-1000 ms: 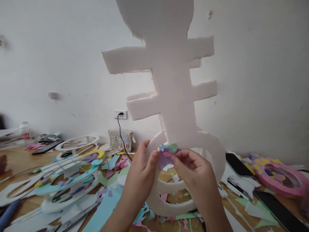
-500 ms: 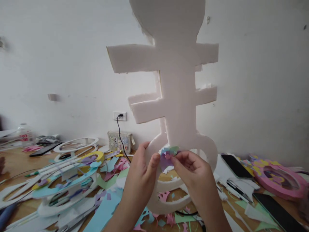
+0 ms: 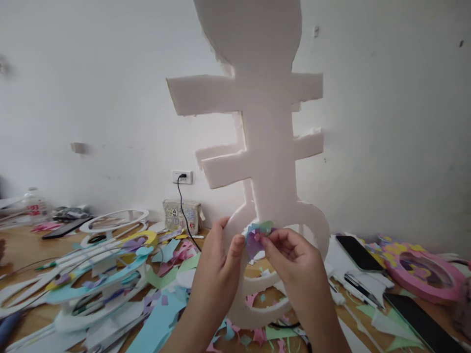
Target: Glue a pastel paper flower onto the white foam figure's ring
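Observation:
A tall white foam-board structure point(image 3: 270, 132) of two matching layers, with side arms and rounded loops at its base, stands upright before me. My left hand point(image 3: 222, 264) grips its lower left loop, the thumb in front and the fingers behind. At the base of the upright is a small cluster of paper cutouts point(image 3: 253, 242) in purple, blue, green and pink. My right hand point(image 3: 294, 260) pinches this cluster between thumb and forefinger. Whether the cutouts are fixed to the board I cannot tell.
White ring frames with a blue top point(image 3: 99, 284) stand at left; a pink ring frame point(image 3: 423, 269) is at right. Two phones, one a black phone point(image 3: 358, 252), lie on the right. Paper scraps point(image 3: 162, 314) cover the table. A cable point(image 3: 184, 211) runs from the wall socket.
The top of the white structure has shifted slightly left and its upper arms sit a little lower in view. Both hands keep nearly the same place and hold.

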The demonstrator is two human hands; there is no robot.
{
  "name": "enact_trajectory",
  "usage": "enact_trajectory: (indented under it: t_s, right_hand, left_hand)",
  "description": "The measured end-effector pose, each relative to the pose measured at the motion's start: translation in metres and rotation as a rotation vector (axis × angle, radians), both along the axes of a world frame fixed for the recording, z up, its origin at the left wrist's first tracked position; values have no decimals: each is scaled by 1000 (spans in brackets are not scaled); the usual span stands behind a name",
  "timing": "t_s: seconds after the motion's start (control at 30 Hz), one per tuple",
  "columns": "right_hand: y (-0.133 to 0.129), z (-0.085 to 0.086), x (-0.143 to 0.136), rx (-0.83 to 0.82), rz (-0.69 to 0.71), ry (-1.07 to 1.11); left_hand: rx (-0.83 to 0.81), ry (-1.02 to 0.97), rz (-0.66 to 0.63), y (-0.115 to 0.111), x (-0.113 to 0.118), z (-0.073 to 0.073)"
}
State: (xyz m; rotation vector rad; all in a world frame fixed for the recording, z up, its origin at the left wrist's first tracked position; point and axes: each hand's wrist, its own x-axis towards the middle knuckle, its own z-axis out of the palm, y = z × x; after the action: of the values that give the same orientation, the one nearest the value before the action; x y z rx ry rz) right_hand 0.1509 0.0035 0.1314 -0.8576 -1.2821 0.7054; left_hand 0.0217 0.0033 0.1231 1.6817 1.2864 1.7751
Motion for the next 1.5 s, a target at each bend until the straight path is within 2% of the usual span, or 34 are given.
enact_trajectory:
  t_s: [0.17,0.37,0.67,0.9,1.23,1.5]
  right_hand:
    - [1,-2,3,-11,17,-2]
    - [1,-4,4,-54,57,10]
    - [-1,-4,14,-30,176,74]
    - [0,-5,14,-39,202,58]
    - [2,-3,18,-10,188,-25]
    - [2,-1,19,-48,222,-9]
  left_hand:
    - [-46,99,-14,3,0,2]
    - [-80,155,42,5,-3,4]
    - [-76,98,-112,10,-11,4]
    - [-117,67,-143,9,-12,3]
    - [-121,94,-108,4,-10,9]
    - [-105,97,-132,7,-13,6]
